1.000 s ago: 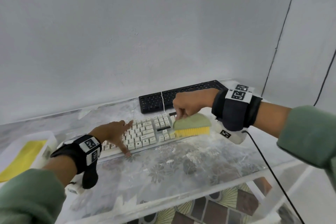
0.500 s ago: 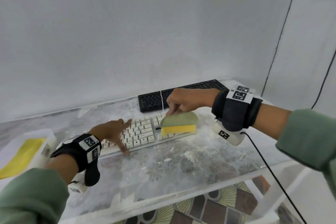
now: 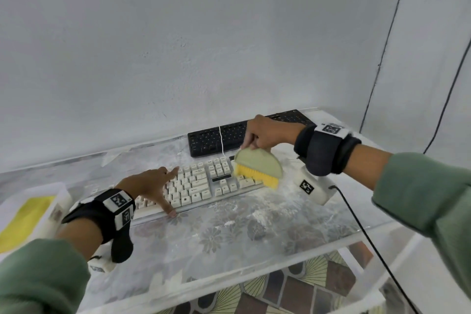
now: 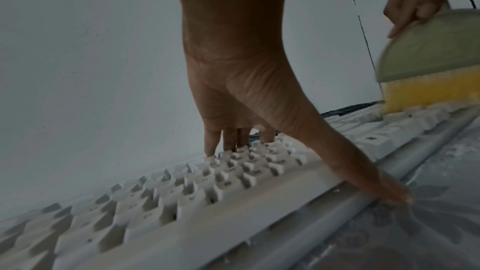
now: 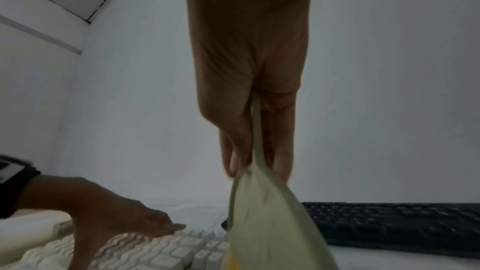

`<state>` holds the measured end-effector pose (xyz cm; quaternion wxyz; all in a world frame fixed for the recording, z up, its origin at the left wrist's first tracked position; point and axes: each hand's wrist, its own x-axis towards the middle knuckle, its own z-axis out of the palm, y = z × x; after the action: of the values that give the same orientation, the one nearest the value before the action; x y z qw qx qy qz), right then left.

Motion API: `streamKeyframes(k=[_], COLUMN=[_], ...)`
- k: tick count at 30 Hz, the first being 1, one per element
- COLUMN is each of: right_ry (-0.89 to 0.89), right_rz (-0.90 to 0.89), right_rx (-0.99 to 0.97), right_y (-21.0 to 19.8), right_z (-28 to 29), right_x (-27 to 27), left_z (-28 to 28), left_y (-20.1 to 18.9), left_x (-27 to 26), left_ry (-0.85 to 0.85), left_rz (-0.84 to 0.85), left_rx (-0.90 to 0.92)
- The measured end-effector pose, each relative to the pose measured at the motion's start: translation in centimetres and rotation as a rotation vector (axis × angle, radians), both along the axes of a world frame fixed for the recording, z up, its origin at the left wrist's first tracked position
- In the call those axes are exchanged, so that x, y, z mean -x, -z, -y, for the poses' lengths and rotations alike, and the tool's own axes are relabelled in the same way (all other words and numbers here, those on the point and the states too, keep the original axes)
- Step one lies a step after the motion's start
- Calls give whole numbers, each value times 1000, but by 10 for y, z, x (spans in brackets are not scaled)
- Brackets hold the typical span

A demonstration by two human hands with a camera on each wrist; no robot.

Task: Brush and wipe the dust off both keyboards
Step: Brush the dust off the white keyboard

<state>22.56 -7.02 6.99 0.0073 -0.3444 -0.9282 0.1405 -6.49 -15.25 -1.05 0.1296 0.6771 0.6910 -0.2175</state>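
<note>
A white keyboard point(image 3: 198, 186) point(image 4: 233, 188) point(image 5: 166, 252) lies dusty on the table, with a black keyboard point(image 3: 229, 135) point(image 5: 402, 231) behind it. My right hand point(image 3: 265, 132) point(image 5: 249, 130) pinches the top of a pale green brush point(image 3: 257, 163) point(image 4: 428, 52) point(image 5: 270, 223) whose yellow bristles point(image 3: 257, 177) rest on the white keyboard's right end. My left hand point(image 3: 150, 183) point(image 4: 246, 93) point(image 5: 109, 210) lies spread flat on the white keyboard's left half, fingers straight on the keys, thumb on the table at the front edge.
White powder point(image 3: 260, 214) is scattered over the flowered table top point(image 3: 229, 237) in front of the keyboard. A white tray with a yellow cloth point(image 3: 23, 214) stands at the left. A black cable point(image 3: 367, 234) runs off the table's right front. The wall stands close behind.
My right hand swept the brush left along the white keyboard, then back to its right end, now tilted. The left hand has stayed on the keys.
</note>
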Motion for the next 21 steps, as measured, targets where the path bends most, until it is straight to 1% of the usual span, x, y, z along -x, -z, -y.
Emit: streamKeyframes(k=[2,3,5,6,7,10,11,12,13,15,17,18,19,21], right_ry=[-34,-64,-114,-132,-142,-148,-155,-161,-173,-170,-122,-82,-33,115], right_rz=[93,169,334,370,339,27,-14,10,76,216,278,251,184,-27], right_rx=[119,150,142,117,92,-27,-67,-79,-69,7,73,83,78,34], right_y=[4,2,-6,-9,-11,-11,-9,-6,-2,0,-10,-16,-20,-21], right_z=[2,4,6,5,5,3,1,0,1,1,0,-2,-5,-15], right_x=[-2,-4,-6,-4,-2,1,2,2,3,1,-6,-9,-13,-20], left_z=[0,0,1,2,2,1,2,2,2,3,4,4,4,3], left_y=[0,-1,0,0,0,0,0,-1,-1,-1,-2,-3,-2,-1], left_x=[0,-1,-2,-2,-2,-2,-2,-3,-3,-4,-5,-4,-4,-2], left_ry=[-5,-12,-17,-18,-21,-28,-28,-30,-35,-37,-39,-40,-36,-29], left_rz=[-2,0,1,-2,-2,2,3,5,7,11,20,29,31,28], left_rx=[0,3,-2,-8,-10,-5,-3,-2,-3,-7,-3,0,3,8])
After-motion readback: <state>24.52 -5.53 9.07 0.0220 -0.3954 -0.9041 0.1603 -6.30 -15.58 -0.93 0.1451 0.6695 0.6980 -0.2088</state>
